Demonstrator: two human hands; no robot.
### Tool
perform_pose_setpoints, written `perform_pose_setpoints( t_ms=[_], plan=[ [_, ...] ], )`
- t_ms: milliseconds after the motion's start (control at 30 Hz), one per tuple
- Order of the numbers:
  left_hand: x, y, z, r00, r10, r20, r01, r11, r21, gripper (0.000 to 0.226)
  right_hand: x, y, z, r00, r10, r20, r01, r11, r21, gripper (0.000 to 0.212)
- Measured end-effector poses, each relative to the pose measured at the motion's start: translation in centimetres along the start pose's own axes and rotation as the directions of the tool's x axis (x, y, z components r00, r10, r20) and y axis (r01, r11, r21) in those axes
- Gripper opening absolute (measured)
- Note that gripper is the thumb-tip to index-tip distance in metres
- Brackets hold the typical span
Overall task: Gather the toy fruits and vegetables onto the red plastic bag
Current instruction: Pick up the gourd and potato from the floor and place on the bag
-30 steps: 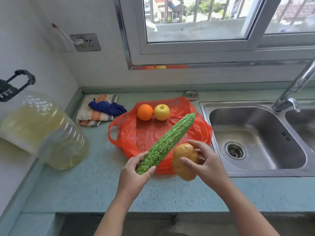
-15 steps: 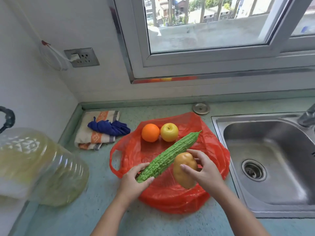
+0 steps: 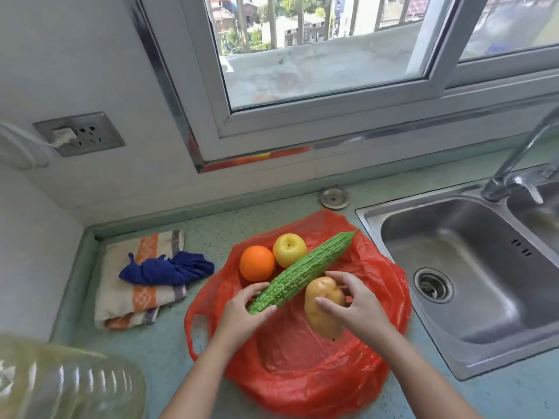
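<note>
A red plastic bag lies spread on the green counter beside the sink. On its far part sit a toy orange and a yellow toy apple, touching each other. My left hand grips the near end of a bumpy green bitter gourd, which stretches diagonally over the bag toward the apple. My right hand holds a tan potato over the middle of the bag, just right of the gourd. Whether gourd or potato touches the bag I cannot tell.
A steel sink with a faucet lies to the right. A folded striped towel with a blue cloth lies to the left. A large clear oil jug stands at the near left. A metal disc sits by the back wall.
Both hands have carried the gourd and potato forward from the bag's near edge to over its middle, the gourd's tip now close to the apple. The camera has tilted down and come nearer.
</note>
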State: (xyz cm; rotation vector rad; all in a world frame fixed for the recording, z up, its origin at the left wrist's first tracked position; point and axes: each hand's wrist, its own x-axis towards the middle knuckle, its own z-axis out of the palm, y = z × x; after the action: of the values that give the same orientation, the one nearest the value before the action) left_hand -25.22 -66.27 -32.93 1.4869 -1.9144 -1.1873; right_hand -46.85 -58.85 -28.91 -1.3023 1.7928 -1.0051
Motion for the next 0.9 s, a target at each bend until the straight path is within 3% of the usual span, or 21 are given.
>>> perform_pose_setpoints(
  t_ms=[500,900],
  plan=[
    [3.5,-2.5,0.9,0.989,0.128,0.08,-0.142,0.969,0.201,0.047,2.9,2.2,3.1,0.997,0.075,0.004,-0.075,0.993,-0.092,0.05],
    [2.9,-3.1,1.5,0.989,0.141,-0.036,-0.124,0.945,0.304,0.048,4.3,3.9,4.8,0.995,0.06,0.076,-0.044,0.978,-0.202,0.052]
  ],
)
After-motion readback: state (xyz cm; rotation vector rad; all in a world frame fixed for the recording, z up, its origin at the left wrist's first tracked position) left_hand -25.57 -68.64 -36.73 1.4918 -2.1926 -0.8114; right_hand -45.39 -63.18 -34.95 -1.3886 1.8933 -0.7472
